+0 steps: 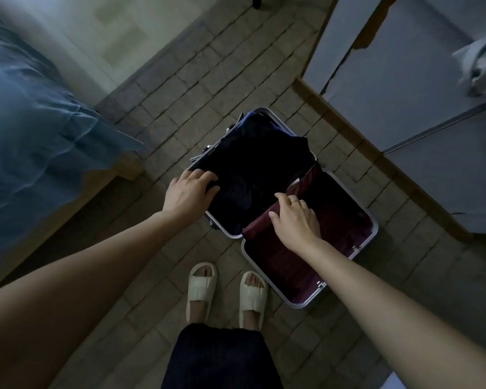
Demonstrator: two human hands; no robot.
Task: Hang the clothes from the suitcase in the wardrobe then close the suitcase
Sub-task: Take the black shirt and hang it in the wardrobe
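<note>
Head view shows the suitcase [368, 226] open on the floor; left hand [187, 192] grips dark clothes [253, 167] at its left edge; right hand [295, 217] pinches them near the hinge; lifting comes next, probably toward the wardrobe [404, 80].

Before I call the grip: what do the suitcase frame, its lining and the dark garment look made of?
Suitcase frame: looks like metal, pale silver with a dull sheen and small latches; could be painted plastic.
Lining: maroon fabric, matte, faintly ribbed.
Dark garment: soft cloth, navy or black, matte, draped in folds; the weave is too dim to tell.
</note>
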